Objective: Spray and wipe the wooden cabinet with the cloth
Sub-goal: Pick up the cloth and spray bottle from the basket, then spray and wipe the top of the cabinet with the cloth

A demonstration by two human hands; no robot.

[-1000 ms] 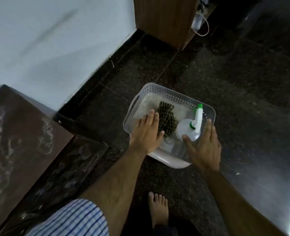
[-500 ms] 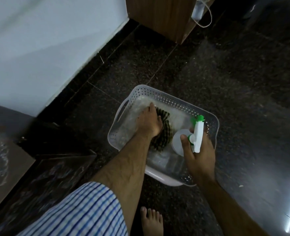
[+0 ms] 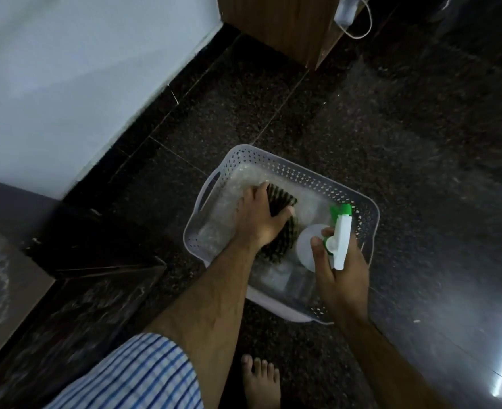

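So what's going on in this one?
A person is bent over a white basket on the dark floor, gathering cleaning supplies. The left hand is closed on a checked cloth inside the basket, and the right hand grips a spray bottle by its neck. Both things are in or just above the basket. A wooden cabinet stands at the top of the view; nothing has been sprayed or wiped yet.

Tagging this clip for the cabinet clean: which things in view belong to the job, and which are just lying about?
For the job:
- cloth, in left hand
- spray bottle, in right hand
- wooden cabinet

Just there:
- basket
- white cable
- dark furniture
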